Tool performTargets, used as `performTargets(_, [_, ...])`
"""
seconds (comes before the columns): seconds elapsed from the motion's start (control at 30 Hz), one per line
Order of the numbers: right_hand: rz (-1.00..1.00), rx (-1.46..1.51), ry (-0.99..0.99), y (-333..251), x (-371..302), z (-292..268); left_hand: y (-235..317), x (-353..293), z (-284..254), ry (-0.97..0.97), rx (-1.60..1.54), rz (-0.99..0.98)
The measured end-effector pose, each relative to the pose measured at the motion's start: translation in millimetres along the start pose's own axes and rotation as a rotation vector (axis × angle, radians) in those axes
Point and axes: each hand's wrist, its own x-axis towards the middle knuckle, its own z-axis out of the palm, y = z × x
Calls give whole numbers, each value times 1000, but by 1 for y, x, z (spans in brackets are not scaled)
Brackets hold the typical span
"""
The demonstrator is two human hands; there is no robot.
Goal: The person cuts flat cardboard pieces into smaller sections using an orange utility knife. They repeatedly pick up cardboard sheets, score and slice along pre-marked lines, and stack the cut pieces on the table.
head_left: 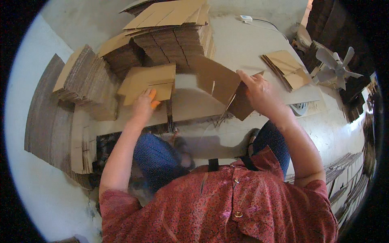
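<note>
My right hand (259, 91) grips a brown cardboard sheet (216, 79) by its right end, tilted up above the bench. The sheet shows a pale slot and looks bent or doubled near my fingers; I cannot tell whether it is one piece or two. On the left, my left hand (142, 106) lies on the near edge of another cardboard sheet (142, 77), with its fingers reaching over the surface. Something orange (153, 95) shows at its thumb and a finger, perhaps finger covers. That sheet rests in front of the cardboard stacks, apart from the one in my right hand.
Tall cardboard stacks (162, 46) stand at the back, with more stacks (87, 83) on the left. A small pile of cardboard pieces (287, 69) lies on the white bench (231, 36) to the right. Beyond it stands a fan (337, 67). A white adapter with a cable (246, 18) sits behind.
</note>
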Motion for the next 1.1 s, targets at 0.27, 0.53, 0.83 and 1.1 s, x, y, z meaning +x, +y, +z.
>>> performTargets(0.27, [-20, 305, 193, 14, -42, -29, 90, -7, -71, 598, -94, 204])
performTargets(0.53, [-147, 304, 392, -9, -71, -95, 159, -23, -35, 532, -734, 201])
performTargets(0.83, [-14, 337, 167, 5, -69, -79, 200, -40, 15, 334, -688, 315])
performTargets(1.1, [6, 260, 223, 11, -63, -63, 201, -36, 25, 303, -620, 392])
